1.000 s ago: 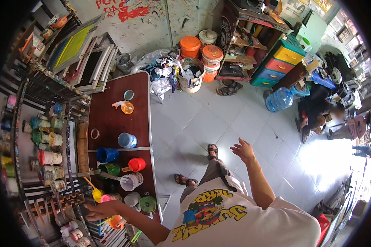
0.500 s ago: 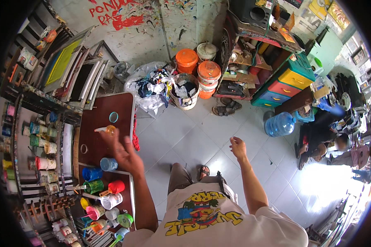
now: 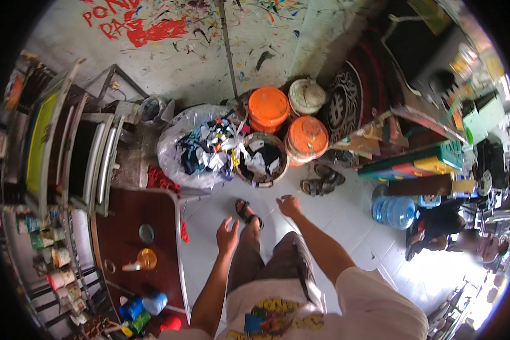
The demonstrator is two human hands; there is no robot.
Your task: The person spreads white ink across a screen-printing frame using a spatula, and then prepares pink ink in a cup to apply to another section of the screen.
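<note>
My left hand (image 3: pixel 228 237) is raised in front of my left leg, its thumb and fingers apart and nothing in it. Farther right, my right hand (image 3: pixel 289 205) reaches forward over the floor with loosely bent fingers. No object shows in it. The nearest things ahead are a bucket of dark and white scraps (image 3: pixel 259 162) and a clear plastic bag of cloth scraps (image 3: pixel 205 148). On the dark red table (image 3: pixel 130 215) to my left, an orange cup (image 3: pixel 147 259) with a pale handle lies near a greenish ring-shaped lid (image 3: pixel 146 233). Neither hand touches them.
Orange-lidded buckets (image 3: pixel 307 137) stand by the paint-spattered wall. Sandals (image 3: pixel 323 180) and a blue water bottle (image 3: pixel 393 212) are on the floor to the right. Framed screens (image 3: pixel 42 147) and paint pots (image 3: pixel 60 277) line the left. A person (image 3: pixel 436 226) sits at the far right.
My left hand has drawn away from the table and the orange cup. My view has moved forward, bringing the bag and buckets closer. My right hand has moved forward and left; one foot is ahead.
</note>
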